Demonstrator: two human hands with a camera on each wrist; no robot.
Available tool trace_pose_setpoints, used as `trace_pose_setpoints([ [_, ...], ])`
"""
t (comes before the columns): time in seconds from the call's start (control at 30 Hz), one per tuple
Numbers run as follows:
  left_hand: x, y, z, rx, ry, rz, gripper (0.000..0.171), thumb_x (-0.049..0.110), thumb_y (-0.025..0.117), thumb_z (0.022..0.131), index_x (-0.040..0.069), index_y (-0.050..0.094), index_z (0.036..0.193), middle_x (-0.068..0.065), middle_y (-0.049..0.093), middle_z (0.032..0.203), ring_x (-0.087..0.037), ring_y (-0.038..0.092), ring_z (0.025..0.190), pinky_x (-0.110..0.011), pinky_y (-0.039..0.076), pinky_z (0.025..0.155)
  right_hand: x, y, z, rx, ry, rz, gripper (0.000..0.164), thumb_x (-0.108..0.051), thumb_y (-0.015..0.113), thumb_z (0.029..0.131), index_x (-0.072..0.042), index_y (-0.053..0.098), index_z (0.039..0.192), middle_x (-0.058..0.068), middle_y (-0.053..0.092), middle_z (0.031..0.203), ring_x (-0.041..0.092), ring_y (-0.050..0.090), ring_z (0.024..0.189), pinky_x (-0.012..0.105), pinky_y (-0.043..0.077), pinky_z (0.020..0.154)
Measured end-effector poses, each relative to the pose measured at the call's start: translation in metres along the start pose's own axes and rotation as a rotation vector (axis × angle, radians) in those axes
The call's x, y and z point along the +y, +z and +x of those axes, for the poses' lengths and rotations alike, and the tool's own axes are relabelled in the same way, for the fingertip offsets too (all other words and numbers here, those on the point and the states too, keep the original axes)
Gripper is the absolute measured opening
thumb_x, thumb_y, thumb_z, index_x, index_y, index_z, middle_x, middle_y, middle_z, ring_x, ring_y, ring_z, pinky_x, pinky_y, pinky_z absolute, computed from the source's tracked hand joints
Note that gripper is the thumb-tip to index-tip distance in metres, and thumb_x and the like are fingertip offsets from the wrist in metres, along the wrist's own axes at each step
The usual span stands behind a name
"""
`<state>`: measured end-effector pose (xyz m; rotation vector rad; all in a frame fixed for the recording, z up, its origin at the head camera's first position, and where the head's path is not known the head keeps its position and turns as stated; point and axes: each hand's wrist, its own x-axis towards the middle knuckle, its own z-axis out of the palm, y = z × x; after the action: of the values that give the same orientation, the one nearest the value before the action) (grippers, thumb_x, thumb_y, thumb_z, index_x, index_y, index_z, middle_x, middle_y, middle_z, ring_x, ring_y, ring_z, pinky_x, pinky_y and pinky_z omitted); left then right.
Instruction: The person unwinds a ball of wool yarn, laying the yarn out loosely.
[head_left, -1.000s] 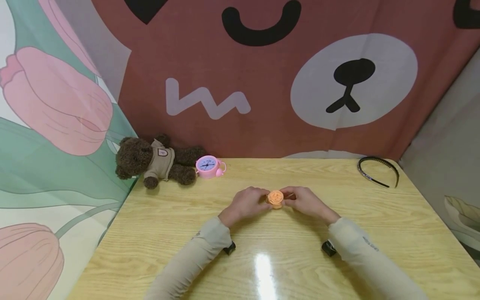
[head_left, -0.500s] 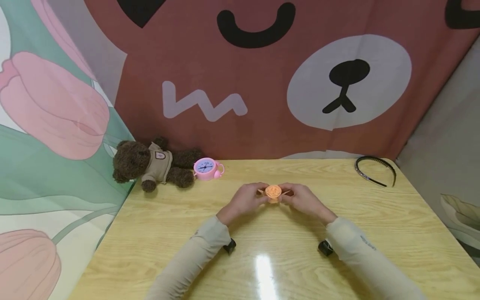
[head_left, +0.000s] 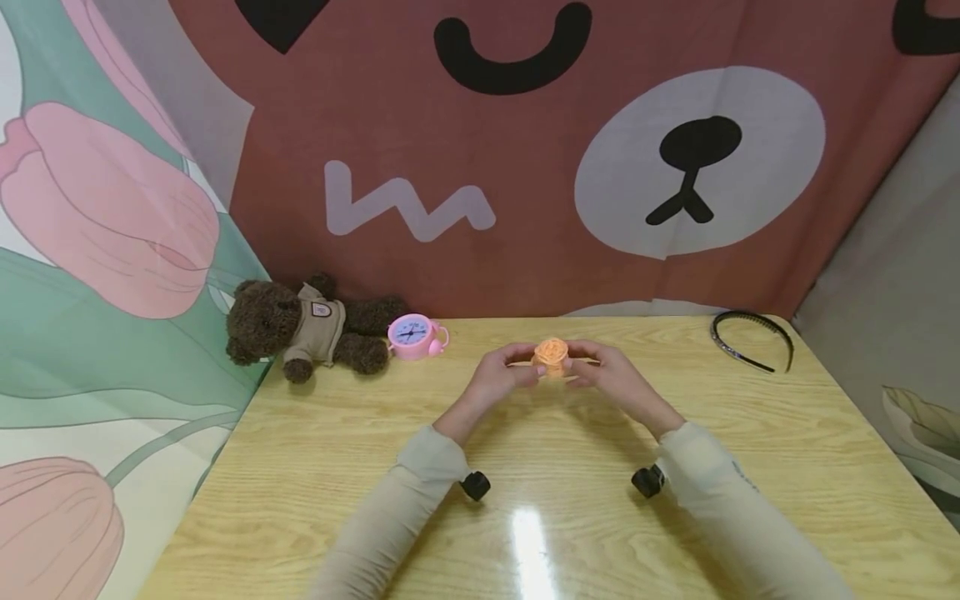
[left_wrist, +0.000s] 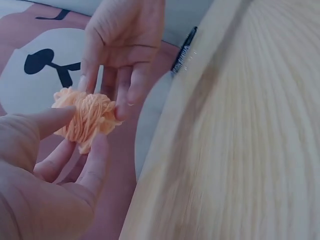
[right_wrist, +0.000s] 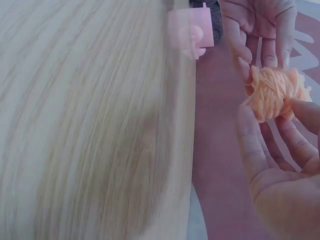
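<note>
Above the pale wooden table (head_left: pixel 322 442), the left hand (head_left: pixel 497 374) and right hand (head_left: pixel 613 373), both half-closed, pinch an orange bundle of wound yarn (head_left: pixel 551 354) from opposite sides, probably to steady it.

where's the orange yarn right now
In the head view, the orange yarn is a little right of centre, held above the wooden table between the left hand and the right hand.
</note>
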<state>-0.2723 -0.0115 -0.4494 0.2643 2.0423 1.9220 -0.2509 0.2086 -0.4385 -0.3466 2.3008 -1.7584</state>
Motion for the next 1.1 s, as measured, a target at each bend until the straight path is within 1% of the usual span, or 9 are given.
trace_pose_setpoints([
  [0.07,0.001,0.002,0.0,-0.006,-0.015,-0.06,0.046,0.013,0.076,0.091,0.009,0.063,0.136,-0.012,0.064,0.135,-0.021,0.069,0.107,-0.044,0.06,0.099,-0.001,0.0,0.0,0.015,-0.002,0.027,0.051,-0.03,0.059,0.104,-0.003,0.048,0.147,0.02,0.052,0.146,0.026,0.065,0.118,0.054,0.056,0.102],
  [0.2,0.005,0.009,0.0,-0.014,-0.028,-0.26,0.044,0.018,0.067,0.099,0.005,0.058,0.139,-0.01,0.065,0.129,-0.015,0.069,0.101,-0.033,0.062,0.095,-0.004,-0.001,0.0,0.04,-0.009,0.082,0.051,-0.029,0.058,0.104,-0.002,0.048,0.146,0.02,0.053,0.146,0.015,0.067,0.113,0.045,0.058,0.101],
  [0.3,0.009,0.012,-0.002,-0.025,-0.036,-0.394,0.042,0.024,0.059,0.104,0.003,0.055,0.139,-0.005,0.066,0.118,-0.012,0.069,0.093,-0.027,0.063,0.087,-0.007,-0.001,0.0,0.06,-0.017,0.103,0.05,-0.03,0.059,0.104,-0.002,0.049,0.146,0.018,0.054,0.145,0.011,0.069,0.11,0.037,0.06,0.099],
  [0.4,0.011,0.014,-0.004,-0.039,-0.055,-0.47,0.043,0.028,0.057,0.105,0.003,0.052,0.14,-0.001,0.065,0.11,-0.011,0.069,0.089,-0.023,0.063,0.081,-0.01,0.0,0.0,0.071,-0.03,0.106,0.048,-0.027,0.059,0.104,-0.002,0.051,0.144,0.018,0.055,0.144,0.01,0.07,0.109,0.031,0.061,0.096],
  [0.67,0.012,0.015,-0.006,-0.064,-0.094,-0.538,0.039,0.02,0.057,0.105,0.003,0.051,0.139,0.0,0.064,0.107,-0.011,0.068,0.088,-0.02,0.062,0.078,-0.009,0.003,-0.003,0.087,-0.05,0.132,0.044,-0.026,0.059,0.104,-0.003,0.053,0.142,0.018,0.055,0.142,0.01,0.069,0.108,0.029,0.062,0.094],
  [0.77,0.012,0.014,-0.007,-0.05,-0.105,-0.592,0.034,0.018,0.058,0.104,0.005,0.053,0.134,-0.001,0.063,0.106,-0.012,0.068,0.089,-0.02,0.062,0.079,-0.006,0.006,-0.004,0.101,-0.05,0.144,0.048,-0.028,0.054,0.106,-0.003,0.049,0.147,0.019,0.052,0.145,0.016,0.07,0.107,0.029,0.062,0.093],
  [0.87,0.013,0.012,-0.008,-0.044,-0.095,-0.641,0.034,0.017,0.057,0.104,0.005,0.053,0.135,-0.003,0.063,0.107,-0.014,0.067,0.091,-0.021,0.062,0.081,-0.002,0.008,-0.004,0.074,-0.019,0.135,0.054,-0.03,0.053,0.107,-0.002,0.042,0.152,0.024,0.051,0.147,0.023,0.069,0.109,0.033,0.062,0.095],
  [1.0,0.014,0.011,-0.009,-0.071,-0.069,-0.633,0.041,0.015,0.055,0.104,0.003,0.048,0.142,-0.004,0.063,0.111,-0.014,0.068,0.093,-0.021,0.062,0.083,0.002,0.012,-0.004,0.013,0.022,0.121,0.058,-0.029,0.06,0.104,0.001,0.043,0.15,0.026,0.055,0.143,0.025,0.069,0.109,0.042,0.06,0.098],
  [1.1,0.016,0.012,-0.011,-0.089,-0.057,-0.618,0.043,0.014,0.055,0.104,0.003,0.045,0.144,-0.004,0.063,0.113,-0.013,0.068,0.092,-0.021,0.062,0.083,0.003,0.014,-0.004,0.022,0.017,0.111,0.05,-0.025,0.06,0.103,0.005,0.05,0.142,0.022,0.063,0.131,0.02,0.07,0.103,0.04,0.061,0.096],
])
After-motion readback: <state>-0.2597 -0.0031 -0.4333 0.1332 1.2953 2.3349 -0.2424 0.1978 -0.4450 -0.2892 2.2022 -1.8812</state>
